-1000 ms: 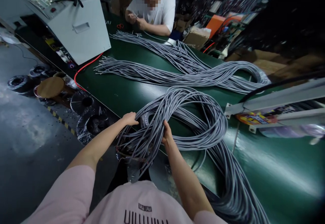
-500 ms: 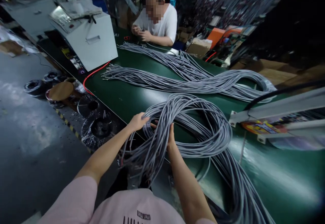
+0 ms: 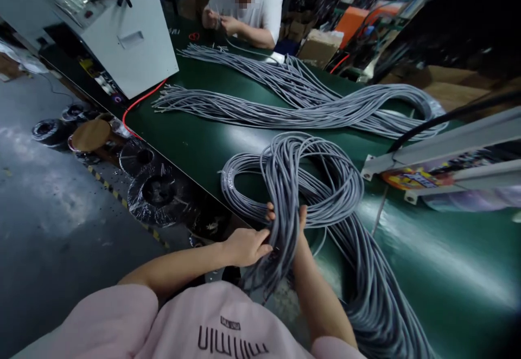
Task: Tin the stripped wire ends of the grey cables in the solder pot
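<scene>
A thick bundle of grey cables (image 3: 283, 185) loops over the near edge of the green table, its loose ends hanging toward my body. My left hand (image 3: 248, 245) grips the bundle's left side low down, thumb and fingers pressed to the cables. From the right and underneath, my right hand (image 3: 300, 228) is wrapped round the same strands; its fingertips show on the left side. Beyond my hands, the coiled part (image 3: 244, 199) of the cables lies on the table, with clear wrap round its left end. A long grey tail (image 3: 378, 272) runs off to the lower right.
Two more grey cable bundles (image 3: 244, 110) lie across the green table (image 3: 199, 155). A white machine box (image 3: 138, 44) stands at the left, a metal frame (image 3: 448, 158) at the right. Across the table sits a co-worker (image 3: 260, 6) holding a cable. Wrapped spools (image 3: 158, 190) stand on the floor.
My left hand has left the coil's left end and moved down and right onto the hanging strands. The strands are now gathered closer together. The view has tilted slightly down.
</scene>
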Motion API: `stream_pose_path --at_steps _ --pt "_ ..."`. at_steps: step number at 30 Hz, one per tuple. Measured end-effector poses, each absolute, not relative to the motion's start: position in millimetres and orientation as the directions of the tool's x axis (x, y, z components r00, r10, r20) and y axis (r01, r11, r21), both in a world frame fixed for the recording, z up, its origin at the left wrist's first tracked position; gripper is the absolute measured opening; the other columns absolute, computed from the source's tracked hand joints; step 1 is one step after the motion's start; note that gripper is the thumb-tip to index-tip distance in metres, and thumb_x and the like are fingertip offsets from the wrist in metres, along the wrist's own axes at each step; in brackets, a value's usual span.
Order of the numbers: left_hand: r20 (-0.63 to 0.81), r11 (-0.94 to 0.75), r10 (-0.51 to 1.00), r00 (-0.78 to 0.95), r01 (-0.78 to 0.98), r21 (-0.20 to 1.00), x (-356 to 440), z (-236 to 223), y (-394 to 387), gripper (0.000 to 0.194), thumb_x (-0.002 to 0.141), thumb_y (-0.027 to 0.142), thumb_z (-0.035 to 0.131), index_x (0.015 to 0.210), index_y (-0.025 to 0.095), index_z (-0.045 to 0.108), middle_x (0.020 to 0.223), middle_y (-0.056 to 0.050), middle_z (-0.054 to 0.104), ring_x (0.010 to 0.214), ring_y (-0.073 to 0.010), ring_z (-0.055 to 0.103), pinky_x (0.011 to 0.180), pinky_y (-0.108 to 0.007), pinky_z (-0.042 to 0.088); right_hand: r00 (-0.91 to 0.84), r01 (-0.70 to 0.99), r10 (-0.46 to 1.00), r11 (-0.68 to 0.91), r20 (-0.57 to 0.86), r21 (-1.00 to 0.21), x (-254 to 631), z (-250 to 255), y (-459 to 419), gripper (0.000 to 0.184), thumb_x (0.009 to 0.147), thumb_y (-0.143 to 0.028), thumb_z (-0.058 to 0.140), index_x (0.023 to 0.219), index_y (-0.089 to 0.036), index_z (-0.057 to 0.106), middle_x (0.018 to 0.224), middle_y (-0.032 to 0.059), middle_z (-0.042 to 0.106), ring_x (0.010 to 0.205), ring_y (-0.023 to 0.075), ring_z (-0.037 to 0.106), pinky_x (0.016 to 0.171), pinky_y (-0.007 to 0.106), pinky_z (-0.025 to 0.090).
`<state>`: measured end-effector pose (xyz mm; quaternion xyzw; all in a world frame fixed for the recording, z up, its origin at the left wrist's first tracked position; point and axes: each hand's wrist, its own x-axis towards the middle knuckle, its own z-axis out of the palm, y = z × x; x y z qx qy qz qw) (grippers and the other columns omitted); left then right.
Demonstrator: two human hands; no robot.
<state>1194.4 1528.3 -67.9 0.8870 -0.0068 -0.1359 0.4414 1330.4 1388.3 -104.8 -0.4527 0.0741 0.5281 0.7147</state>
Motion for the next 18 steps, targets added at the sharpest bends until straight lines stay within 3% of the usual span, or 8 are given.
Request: stream_pose_path --at_steps 2,3,5,6,9,14,18 --pt "-0.223 -0.419 -0.031 0.974 0.19 0.888 1198 -75 1548 0.029 0.087 0.043 0.056 0.105 0.022 0.065 0.097 -0.009 0.072 0.093 -0.0224 0.066 0.091 -0.034 0.049 0.374 -0.831 0.707 -0.032 -0.6 -0.555 1334 -105 1348 0.092 0.051 -0.097 0.008 0.086 -0.023 0.051 0.062 0.0019 0.051 0.05 0.013 0.047 0.041 0.023 0.039" --pt "-0.282 -0.297 0.153 0.947 0.316 0.901 1202 -80 1562 0.028 0.084 0.039 0.06 0.106 0.022 0.065 0.098 -0.007 0.071 0.091 -0.0202 0.066 0.09 -0.032 0.05 0.349 -0.829 0.714 -0.067 -0.607 -0.556 1335 -103 1327 0.091 0.047 -0.098 0.005 0.082 -0.025 0.048 0.059 0.0012 0.048 0.046 0.0121 0.042 0.039 0.023 0.036" --pt "-0.417 0.07 0.583 0.697 0.468 0.881 1216 -95 1591 0.04 0.071 0.033 0.075 0.108 0.02 0.064 0.107 -0.009 0.069 0.097 -0.0204 0.064 0.094 -0.032 0.049 0.314 -0.823 0.714 -0.125 -0.626 -0.554 1331 -94 1287 0.09 0.041 -0.099 0.007 0.078 -0.026 0.044 0.054 0.0014 0.046 0.043 0.0122 0.038 0.037 0.024 0.034" --pt "-0.443 0.137 0.636 0.632 0.472 0.871 1223 -103 1603 0.047 0.072 0.032 0.074 0.115 0.019 0.06 0.117 -0.01 0.065 0.105 -0.0206 0.061 0.096 -0.033 0.047 0.298 -0.822 0.711 -0.147 -0.636 -0.55 1326 -87 1269 0.088 0.038 -0.099 0.011 0.077 -0.026 0.044 0.052 0.0019 0.046 0.042 0.0126 0.038 0.036 0.025 0.034" --pt "-0.536 0.283 0.627 0.565 0.476 0.833 1243 -128 1623 0.047 0.073 0.033 0.073 0.114 0.017 0.057 0.122 -0.013 0.061 0.107 -0.0211 0.061 0.091 -0.034 0.05 0.29 -0.837 0.7 -0.145 -0.653 -0.527 1306 -70 1233 0.083 0.033 -0.098 0.031 0.073 -0.027 0.046 0.048 0.0038 0.048 0.04 0.0138 0.039 0.036 0.026 0.035" --pt "-0.661 0.486 0.538 0.523 0.447 0.751 1258 -138 1628 0.028 0.07 0.037 0.074 0.084 0.017 0.06 0.086 -0.003 0.066 0.078 -0.0128 0.065 0.075 -0.027 0.052 0.286 -0.883 0.674 -0.09 -0.681 -0.46 1277 -70 1220 0.083 0.027 -0.092 0.045 0.073 -0.023 0.051 0.047 0.0087 0.053 0.04 0.0175 0.046 0.035 0.029 0.038" --pt "-0.726 0.566 0.482 0.49 0.458 0.685 1273 -129 1634 0.017 0.079 0.035 0.065 0.077 0.019 0.059 0.071 -0.001 0.061 0.064 -0.0113 0.06 0.063 -0.024 0.051 0.433 -0.892 0.499 0.119 -0.751 -0.436 1271 -87 1224 0.062 0.058 -0.075 0.048 0.081 -0.018 0.056 0.051 0.0086 0.058 0.046 0.0227 0.056 0.042 0.034 0.049"
